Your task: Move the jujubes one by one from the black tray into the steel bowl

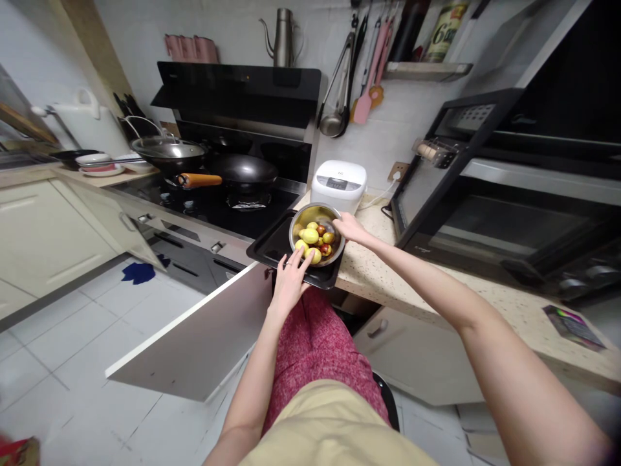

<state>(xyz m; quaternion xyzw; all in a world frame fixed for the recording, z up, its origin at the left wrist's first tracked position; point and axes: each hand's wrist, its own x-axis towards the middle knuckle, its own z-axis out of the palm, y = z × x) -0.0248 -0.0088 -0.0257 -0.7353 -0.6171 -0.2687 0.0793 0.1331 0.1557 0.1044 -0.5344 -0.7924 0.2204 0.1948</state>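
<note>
A round metal bowl (294, 228) holds several small fruits (310, 235), yellow and reddish-brown, looking like fresh jujubes. It rests on a black tray (269, 241) at the counter's edge. My right hand (350, 228) grips the bowl's right rim, thumb and fingers closed on it. At the near left side of the bowl is my left hand (290, 281), its fingers apart and stretched over the rim, the tips touching the nearest yellow fruits. The palm faces down, and its underside is hidden.
Behind the bowl stands a white rice cooker (339, 181). A wok (242, 169) with an orange handle sits on the stove (208, 213). An open cabinet door (194, 336) juts out beside my legs. On the right is a black oven (524, 220); utensils (339, 97) hang on the wall.
</note>
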